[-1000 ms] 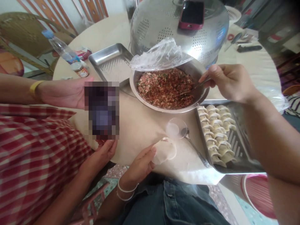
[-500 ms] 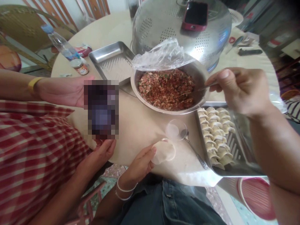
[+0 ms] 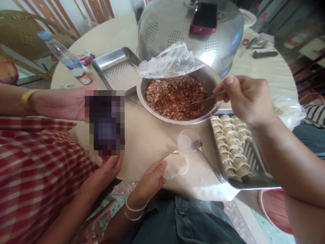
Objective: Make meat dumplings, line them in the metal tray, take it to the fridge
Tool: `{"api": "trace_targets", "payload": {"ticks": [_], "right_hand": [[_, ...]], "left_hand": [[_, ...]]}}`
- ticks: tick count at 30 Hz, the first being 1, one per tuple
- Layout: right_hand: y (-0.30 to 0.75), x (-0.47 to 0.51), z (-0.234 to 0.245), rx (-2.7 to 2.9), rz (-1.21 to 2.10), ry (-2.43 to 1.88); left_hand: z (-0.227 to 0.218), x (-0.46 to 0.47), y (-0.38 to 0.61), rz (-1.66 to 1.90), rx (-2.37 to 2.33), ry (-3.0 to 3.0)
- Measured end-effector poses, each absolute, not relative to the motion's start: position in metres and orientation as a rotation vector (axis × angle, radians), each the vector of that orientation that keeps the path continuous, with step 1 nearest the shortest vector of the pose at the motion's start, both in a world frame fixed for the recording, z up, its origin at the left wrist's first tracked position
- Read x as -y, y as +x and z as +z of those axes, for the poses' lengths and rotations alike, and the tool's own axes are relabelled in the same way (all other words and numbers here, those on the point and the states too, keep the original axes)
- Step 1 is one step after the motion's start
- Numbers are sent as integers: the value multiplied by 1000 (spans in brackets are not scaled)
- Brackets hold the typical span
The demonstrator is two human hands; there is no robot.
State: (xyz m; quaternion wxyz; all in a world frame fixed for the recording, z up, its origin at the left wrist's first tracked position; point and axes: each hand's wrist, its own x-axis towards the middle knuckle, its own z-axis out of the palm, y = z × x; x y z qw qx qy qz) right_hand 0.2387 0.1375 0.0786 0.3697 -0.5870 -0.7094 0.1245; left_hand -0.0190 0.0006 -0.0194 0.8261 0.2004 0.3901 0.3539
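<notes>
Low over the near table edge, my left hand (image 3: 153, 176) holds a round dumpling wrapper (image 3: 175, 165) across its fingers, thumb on the rim. My right hand (image 3: 247, 98) is closed around the handle of a thin metal utensil (image 3: 212, 96); its head dips into the reddish minced filling (image 3: 175, 95), so its kind is unclear. The filling lies in a steel bowl (image 3: 144, 105), partly covered by clear plastic wrap (image 3: 170, 62). Below the bowl stand a small clear cup (image 3: 185, 140) and a spoon (image 3: 212, 164). Folded dumplings (image 3: 230, 145) sit in rows in a metal tray (image 3: 256, 181), under my right forearm.
At left, another person's hands (image 3: 109, 169) hold a blurred-out object (image 3: 105, 122). Behind are another metal tray (image 3: 109, 62), a bottle (image 3: 61, 52), a jar (image 3: 82, 76) and a perforated steel dome (image 3: 175, 20) with a phone (image 3: 204, 17) on top. A red-lined bin (image 3: 275, 210) stands below.
My right hand and the utensil have shifted left and slightly down, the utensil's head further into the filling. My left hand still holds the wrapper. The whole view has shifted slightly.
</notes>
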Motion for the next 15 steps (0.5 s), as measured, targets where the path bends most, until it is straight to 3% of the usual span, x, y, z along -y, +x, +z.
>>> {"api": "trace_targets", "payload": {"ticks": [15], "right_hand": [[275,-169,46,1208,783,-1394]], "left_hand": [[-13,0,-21,791,-770,454]]}}
